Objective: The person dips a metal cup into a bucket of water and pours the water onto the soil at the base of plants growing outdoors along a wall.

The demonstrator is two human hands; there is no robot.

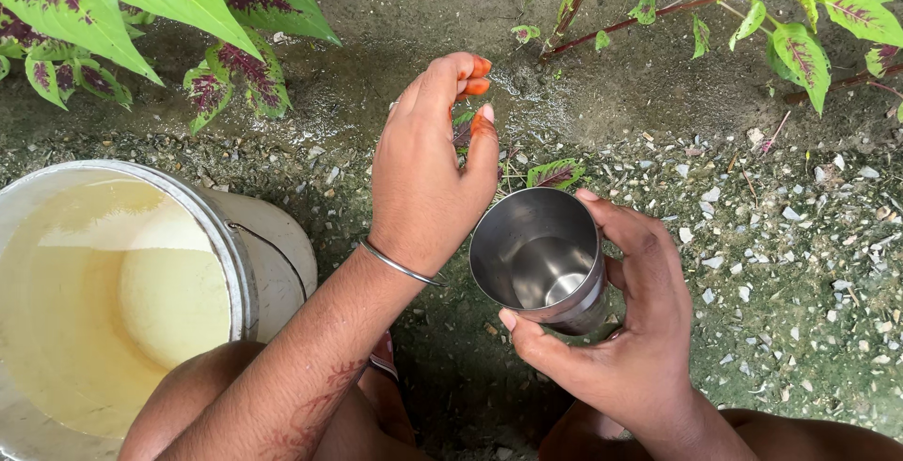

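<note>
Cut off at 8 o'clock: white bucket (273, 254), far rim lost beyond the edge. Hidden behind left hand (423, 179): small seedling (555, 174), stem unseen. Clipped at 1 o'clock: red-stemmed plant (800, 9). Steel tumbler (541, 259) contents unclear.

Tumbler in right hand, bucket to the left

Right hand (640, 329) grips tumbler (541, 259) from the right; left hand (428, 174) just left of it, above its rim. Bucket (273, 235) far left. Small plant (555, 174) behind tumbler, on gravel ground (800, 263).
</note>
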